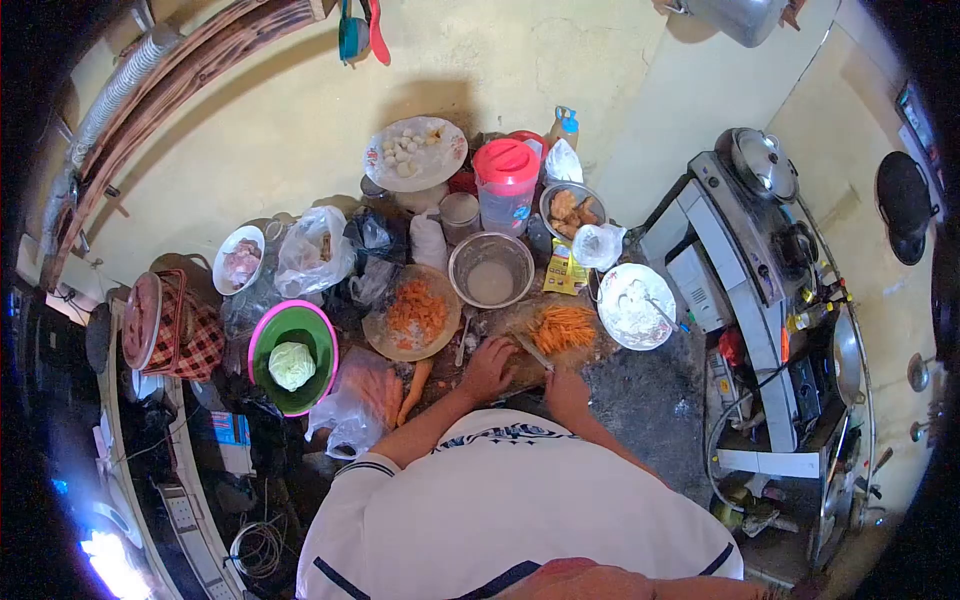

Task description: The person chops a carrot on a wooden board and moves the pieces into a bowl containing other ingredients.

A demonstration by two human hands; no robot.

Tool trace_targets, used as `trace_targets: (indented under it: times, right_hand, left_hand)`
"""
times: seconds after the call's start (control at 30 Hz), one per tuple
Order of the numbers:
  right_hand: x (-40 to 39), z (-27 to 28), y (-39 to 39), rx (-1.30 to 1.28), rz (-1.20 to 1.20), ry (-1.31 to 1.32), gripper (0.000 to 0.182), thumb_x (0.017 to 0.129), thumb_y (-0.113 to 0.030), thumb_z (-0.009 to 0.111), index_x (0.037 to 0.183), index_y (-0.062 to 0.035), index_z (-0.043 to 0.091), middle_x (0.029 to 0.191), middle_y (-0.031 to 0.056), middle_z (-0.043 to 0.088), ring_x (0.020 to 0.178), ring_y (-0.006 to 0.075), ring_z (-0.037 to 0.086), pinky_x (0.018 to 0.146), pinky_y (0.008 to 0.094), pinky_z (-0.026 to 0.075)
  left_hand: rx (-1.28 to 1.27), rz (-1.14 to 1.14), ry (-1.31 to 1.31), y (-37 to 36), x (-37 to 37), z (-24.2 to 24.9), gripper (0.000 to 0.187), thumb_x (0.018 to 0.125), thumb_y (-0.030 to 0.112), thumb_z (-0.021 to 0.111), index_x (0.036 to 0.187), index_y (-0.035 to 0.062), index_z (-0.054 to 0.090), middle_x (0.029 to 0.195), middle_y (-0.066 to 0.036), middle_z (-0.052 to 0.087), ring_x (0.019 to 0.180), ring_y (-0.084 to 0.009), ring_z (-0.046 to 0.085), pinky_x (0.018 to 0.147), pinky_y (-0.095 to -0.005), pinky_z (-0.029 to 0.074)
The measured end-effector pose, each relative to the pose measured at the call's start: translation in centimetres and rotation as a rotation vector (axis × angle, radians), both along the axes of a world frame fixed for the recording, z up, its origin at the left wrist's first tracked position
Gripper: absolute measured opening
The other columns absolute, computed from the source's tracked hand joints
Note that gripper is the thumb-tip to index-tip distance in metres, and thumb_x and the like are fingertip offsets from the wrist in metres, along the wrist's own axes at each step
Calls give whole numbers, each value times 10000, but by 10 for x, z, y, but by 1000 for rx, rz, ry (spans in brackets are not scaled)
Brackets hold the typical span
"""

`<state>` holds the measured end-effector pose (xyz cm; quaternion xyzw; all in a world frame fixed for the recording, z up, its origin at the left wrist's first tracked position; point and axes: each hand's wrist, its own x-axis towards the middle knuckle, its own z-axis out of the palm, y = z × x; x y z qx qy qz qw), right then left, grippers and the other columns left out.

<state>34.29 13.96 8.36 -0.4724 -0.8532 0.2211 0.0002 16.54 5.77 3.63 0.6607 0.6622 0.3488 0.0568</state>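
My right hand (567, 389) is closed around the handle of a knife (534, 350), its blade pointing up and left over a wooden cutting board (598, 352). Just left of the blade, my left hand (487, 371) rests on the board with fingers bent and close together; whatever lies under them is hidden. A pile of thin carrot strips (563, 328) sits beyond the knife, at the board's far right. To the left, a round plate (378, 338) bears chopped carrot (416, 312). A whole carrot (415, 388) lies near my left forearm, beside a plastic bag of carrots (362, 400).
Behind the board stand a metal bowl of pale liquid (491, 282) and a red-lidded pitcher (506, 185). A bowl of white powder (637, 308) is to the right. A green basin (270, 375) with a cabbage (292, 366) stands left. The stove (735, 220) is far right.
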Motion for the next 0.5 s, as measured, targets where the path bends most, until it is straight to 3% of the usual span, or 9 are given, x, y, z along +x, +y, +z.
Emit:
trace_targets:
  times: [0.07,0.1,0.2,0.3,0.43,0.5]
  right_hand:
    - [4,-11,5,367,133,204,218,831,-220,548,891,-10,561,756,218,600,680,396,597,621,485,473]
    - [4,-4,4,364,133,201,218,831,-220,548,891,-10,561,756,218,600,680,396,597,621,485,473]
    - [5,22,6,359,156,202,193,785,-185,586,864,-11,574,737,202,601,668,389,593,610,490,466]
    - [18,36,9,186,90,132,244,794,-251,585,874,-20,593,738,182,611,711,352,608,630,462,472]
    - [34,33,10,9,20,89,254,811,-261,558,833,-19,633,723,207,612,699,392,599,622,478,467]
    - [31,42,10,-53,-11,97,274,818,-275,551,826,-17,641,731,216,614,709,397,599,628,474,468]
  left_hand:
    - [0,-110,90,8,7,21,528,781,226,605,1258,64,447,1246,-136,482,1159,-307,437,990,-480,312]
    - [1,-223,178,13,12,26,545,797,263,596,1282,83,427,1274,-126,464,1182,-294,426,1017,-515,262]
    - [-24,-240,283,21,21,24,567,812,311,580,1312,117,395,1259,-83,490,1193,-262,427,1034,-564,185]
    - [-50,-181,332,28,13,4,514,811,307,584,1271,118,452,1216,-43,532,1190,-238,431,1028,-573,193]
    - [-51,-123,409,33,9,13,437,792,301,596,1185,119,533,1149,-24,574,1167,-219,453,1015,-568,222]
    - [172,-234,271,41,20,25,344,764,287,610,1064,120,596,1045,-20,616,1078,-200,516,1009,-550,250]
